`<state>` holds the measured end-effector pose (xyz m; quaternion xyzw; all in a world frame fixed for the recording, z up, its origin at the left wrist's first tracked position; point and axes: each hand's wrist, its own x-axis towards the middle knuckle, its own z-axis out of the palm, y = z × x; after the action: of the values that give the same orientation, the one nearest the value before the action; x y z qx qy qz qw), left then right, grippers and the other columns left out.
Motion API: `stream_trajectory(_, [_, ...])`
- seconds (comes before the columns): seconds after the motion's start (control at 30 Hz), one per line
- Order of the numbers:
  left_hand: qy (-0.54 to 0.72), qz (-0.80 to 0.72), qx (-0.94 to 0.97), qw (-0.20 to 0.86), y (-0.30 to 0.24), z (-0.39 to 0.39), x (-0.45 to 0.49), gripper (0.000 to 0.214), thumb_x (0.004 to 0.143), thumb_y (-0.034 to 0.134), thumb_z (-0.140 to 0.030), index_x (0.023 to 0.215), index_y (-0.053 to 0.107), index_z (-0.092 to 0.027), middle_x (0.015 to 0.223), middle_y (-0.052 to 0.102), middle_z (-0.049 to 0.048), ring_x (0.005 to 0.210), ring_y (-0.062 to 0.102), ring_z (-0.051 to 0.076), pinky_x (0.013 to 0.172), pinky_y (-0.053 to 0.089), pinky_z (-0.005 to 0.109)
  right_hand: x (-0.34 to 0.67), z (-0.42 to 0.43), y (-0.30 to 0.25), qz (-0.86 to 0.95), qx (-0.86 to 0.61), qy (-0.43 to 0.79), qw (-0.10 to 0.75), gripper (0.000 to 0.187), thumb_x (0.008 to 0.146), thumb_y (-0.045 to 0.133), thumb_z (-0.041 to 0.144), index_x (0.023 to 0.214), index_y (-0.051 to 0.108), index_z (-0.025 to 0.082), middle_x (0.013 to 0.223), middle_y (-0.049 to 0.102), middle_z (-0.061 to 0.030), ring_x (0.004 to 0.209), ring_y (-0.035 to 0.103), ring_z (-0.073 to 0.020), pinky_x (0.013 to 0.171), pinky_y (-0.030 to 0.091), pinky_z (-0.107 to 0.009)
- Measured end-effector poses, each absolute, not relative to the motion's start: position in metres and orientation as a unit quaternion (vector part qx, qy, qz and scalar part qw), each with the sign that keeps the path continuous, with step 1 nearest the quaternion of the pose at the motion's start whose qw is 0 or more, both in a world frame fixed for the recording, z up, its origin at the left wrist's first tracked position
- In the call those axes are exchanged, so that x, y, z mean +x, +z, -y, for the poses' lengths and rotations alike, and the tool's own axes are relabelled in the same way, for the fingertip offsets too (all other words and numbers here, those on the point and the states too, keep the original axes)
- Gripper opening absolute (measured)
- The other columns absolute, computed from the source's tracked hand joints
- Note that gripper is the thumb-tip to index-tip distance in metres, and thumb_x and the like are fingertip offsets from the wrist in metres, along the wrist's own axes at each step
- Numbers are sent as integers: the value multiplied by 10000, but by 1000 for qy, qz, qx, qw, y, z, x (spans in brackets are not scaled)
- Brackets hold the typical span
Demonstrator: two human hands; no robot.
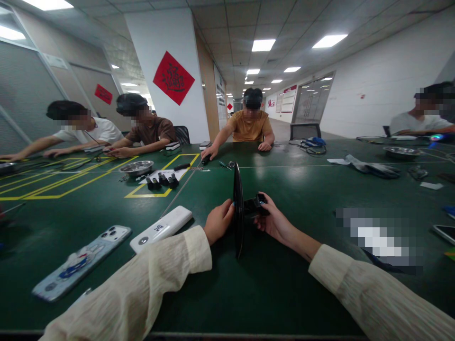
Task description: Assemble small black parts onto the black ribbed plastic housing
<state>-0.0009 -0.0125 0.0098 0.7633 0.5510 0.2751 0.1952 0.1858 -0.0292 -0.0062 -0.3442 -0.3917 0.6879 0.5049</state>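
Upright on the green table, seen almost edge-on, is a thin black plate [238, 213] with a slightly curved outline. My left hand [219, 221] is closed at its left face, the thumb near the plate's edge and the other fingers curled. From the plate's right side a black block-like part [251, 207] sticks out. My right hand [273, 218] grips this part, thumb on top and fingers beneath. Whether the part is fixed to the plate I cannot tell. The plate's broad faces are hardly visible.
To the left lie a blue-cased phone [83, 263] and a white device [161, 227]. Farther back are a metal bowl [137, 167] and several black cylindrical parts [161, 181]. Gloves [369, 166] and another bowl [401, 152] lie at right. Other people sit around the table.
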Motion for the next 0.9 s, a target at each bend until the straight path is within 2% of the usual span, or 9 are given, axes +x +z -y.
stream_trajectory(0.3, [269, -550, 769, 185, 12, 15, -1, 237, 839, 363, -270, 922, 570, -190, 867, 661, 42, 862, 602, 208, 758, 444, 290, 187, 28, -8, 395, -342, 688, 505, 558, 786, 489, 375, 1287, 242, 377, 599, 542, 35, 500, 537, -136, 436, 360, -191])
stream_trajectory(0.53, [271, -540, 776, 181, 11, 13, -2, 258, 845, 344, -271, 806, 580, -174, 823, 662, 46, 798, 611, 195, 723, 446, 271, 189, 27, -11, 400, -330, 691, 503, 547, 804, 483, 377, 1292, 236, 387, 620, 561, 27, 514, 548, -137, 445, 370, -194])
stream_trajectory(0.7, [267, -536, 779, 186, 10, 12, -3, 274, 845, 340, -280, 844, 594, -175, 860, 664, 48, 818, 603, 197, 735, 442, 275, 187, 28, -9, 398, -340, 687, 504, 559, 801, 471, 365, 1303, 224, 370, 594, 555, 28, 490, 538, -137, 422, 351, -186])
stream_trajectory(0.9, [247, -541, 786, 170, 9, 12, -2, 375, 863, 282, -297, 771, 611, -142, 806, 661, 83, 767, 605, 211, 693, 434, 284, 185, 30, -6, 394, -349, 683, 506, 566, 786, 474, 362, 1296, 231, 359, 584, 546, 32, 481, 529, -137, 429, 362, -193])
